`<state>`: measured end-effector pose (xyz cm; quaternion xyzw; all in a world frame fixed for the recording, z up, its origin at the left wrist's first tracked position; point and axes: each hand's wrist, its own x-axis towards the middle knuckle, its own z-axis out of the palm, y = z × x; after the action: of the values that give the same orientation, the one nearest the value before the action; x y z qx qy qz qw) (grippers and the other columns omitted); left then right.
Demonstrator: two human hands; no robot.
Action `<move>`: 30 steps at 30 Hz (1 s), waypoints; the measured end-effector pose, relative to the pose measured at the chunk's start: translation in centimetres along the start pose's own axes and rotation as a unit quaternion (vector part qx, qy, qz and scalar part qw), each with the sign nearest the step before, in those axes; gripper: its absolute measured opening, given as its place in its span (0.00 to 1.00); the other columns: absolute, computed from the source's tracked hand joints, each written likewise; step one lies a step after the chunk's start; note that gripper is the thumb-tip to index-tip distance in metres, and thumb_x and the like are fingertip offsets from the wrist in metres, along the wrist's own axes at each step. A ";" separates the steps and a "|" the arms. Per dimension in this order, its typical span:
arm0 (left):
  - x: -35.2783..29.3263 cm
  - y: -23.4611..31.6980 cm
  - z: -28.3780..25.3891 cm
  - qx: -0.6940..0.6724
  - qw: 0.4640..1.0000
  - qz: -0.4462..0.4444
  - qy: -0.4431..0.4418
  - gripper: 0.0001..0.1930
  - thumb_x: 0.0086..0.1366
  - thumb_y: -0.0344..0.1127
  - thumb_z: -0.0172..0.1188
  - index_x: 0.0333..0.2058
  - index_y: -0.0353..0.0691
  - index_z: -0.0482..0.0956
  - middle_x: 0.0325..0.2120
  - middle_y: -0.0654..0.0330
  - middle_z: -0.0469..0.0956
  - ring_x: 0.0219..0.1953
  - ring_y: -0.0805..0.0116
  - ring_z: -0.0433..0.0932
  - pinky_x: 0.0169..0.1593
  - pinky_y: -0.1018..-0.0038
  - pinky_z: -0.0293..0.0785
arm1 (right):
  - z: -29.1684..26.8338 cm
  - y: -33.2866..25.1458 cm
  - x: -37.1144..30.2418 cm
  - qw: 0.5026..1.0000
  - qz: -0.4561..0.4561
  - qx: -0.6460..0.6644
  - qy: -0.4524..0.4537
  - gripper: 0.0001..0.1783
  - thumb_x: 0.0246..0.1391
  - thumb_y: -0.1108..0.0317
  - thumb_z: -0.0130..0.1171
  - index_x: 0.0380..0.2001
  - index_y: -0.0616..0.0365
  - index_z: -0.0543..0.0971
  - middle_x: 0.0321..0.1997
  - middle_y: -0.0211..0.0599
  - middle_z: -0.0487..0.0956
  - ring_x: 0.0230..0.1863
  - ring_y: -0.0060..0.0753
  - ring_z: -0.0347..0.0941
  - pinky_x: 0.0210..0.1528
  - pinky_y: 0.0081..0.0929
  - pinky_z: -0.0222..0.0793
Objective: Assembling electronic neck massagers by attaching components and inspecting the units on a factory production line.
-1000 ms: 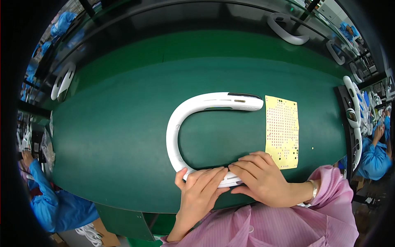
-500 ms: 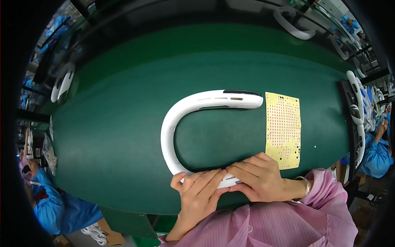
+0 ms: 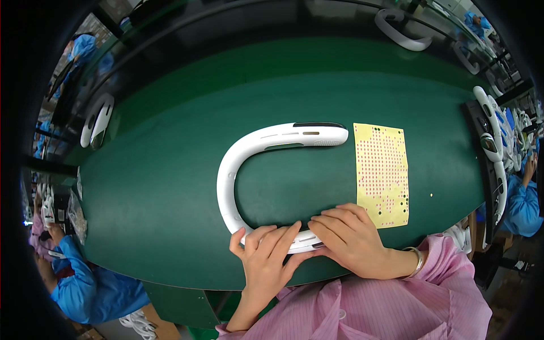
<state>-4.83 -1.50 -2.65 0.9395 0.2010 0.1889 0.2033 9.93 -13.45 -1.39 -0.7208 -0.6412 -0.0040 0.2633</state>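
Note:
A white U-shaped neck fan (image 3: 227,187) lies on the green table, its curve to the left and its open side to the right. The far arm has a dark strip along its outer edge. My left hand (image 3: 264,256) is closed round the near arm, fingers on top and thumb at the near edge. Just to its right, my right hand (image 3: 352,242) grips the end of the same arm and covers most of the tip. A short white stretch with slots shows between the hands. Beside my right hand lies a yellow sheet of small red and dark dots (image 3: 382,175).
On the right, a dark rack (image 3: 480,164) holds more white neck fans. Another neck fan (image 3: 99,122) rests at the far left, and one more (image 3: 399,34) at the back. Clear plastic bags (image 3: 76,218) lie at the left edge. Co-workers in blue sleeves (image 3: 93,289) sit on both sides.
The whole view has shifted slightly. Between my hands, a little more of the fan's near arm shows, and my right thumb is now mostly out of sight. Both hands keep their hold.

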 end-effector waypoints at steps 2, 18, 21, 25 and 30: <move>0.0 0.1 0.2 -0.001 1.000 -0.009 0.011 0.22 0.48 0.50 0.65 0.40 0.46 0.80 0.34 0.72 0.77 0.39 0.73 0.67 0.59 0.62 0.43 | 0.0 0.2 0.0 0.999 0.004 0.037 -0.009 0.24 0.37 0.62 0.64 0.40 0.63 0.75 0.39 0.36 0.75 0.39 0.33 0.70 0.45 0.31 0.64; 1.2 -0.6 -2.1 -0.020 0.999 0.009 -0.035 0.23 0.48 0.50 0.64 0.41 0.44 0.80 0.35 0.70 0.77 0.43 0.70 0.69 0.56 0.63 0.48 | -0.6 1.1 0.3 0.997 0.004 0.077 -0.029 0.21 0.39 0.63 0.64 0.38 0.60 0.75 0.36 0.32 0.75 0.37 0.33 0.69 0.41 0.30 0.62; 1.0 -2.1 -2.2 0.001 0.999 0.024 -0.029 0.21 0.50 0.50 0.62 0.40 0.45 0.80 0.36 0.68 0.77 0.47 0.67 0.69 0.62 0.57 0.42 | -1.3 0.8 0.6 0.998 0.005 0.038 -0.039 0.21 0.41 0.62 0.63 0.40 0.60 0.75 0.39 0.33 0.75 0.40 0.33 0.69 0.49 0.34 0.60; 0.6 -3.3 -1.2 -0.036 0.998 0.043 -0.018 0.20 0.51 0.51 0.61 0.39 0.47 0.81 0.34 0.68 0.77 0.45 0.67 0.70 0.63 0.55 0.41 | -1.3 -1.7 1.1 0.998 0.027 -0.049 -0.008 0.21 0.42 0.62 0.63 0.40 0.60 0.75 0.40 0.33 0.75 0.43 0.32 0.69 0.53 0.36 0.58; 0.9 -2.3 -0.8 -0.049 0.998 0.042 0.003 0.21 0.49 0.53 0.62 0.38 0.47 0.81 0.31 0.70 0.76 0.41 0.68 0.69 0.63 0.55 0.40 | 0.1 -1.5 0.7 0.998 0.055 -0.014 0.006 0.21 0.41 0.61 0.63 0.39 0.60 0.75 0.40 0.33 0.75 0.42 0.30 0.69 0.51 0.34 0.59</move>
<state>-5.12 1.10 -2.76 0.9354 0.1523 0.2098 0.2404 8.60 -12.69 -0.68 -0.7586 -0.5986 -0.0029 0.2572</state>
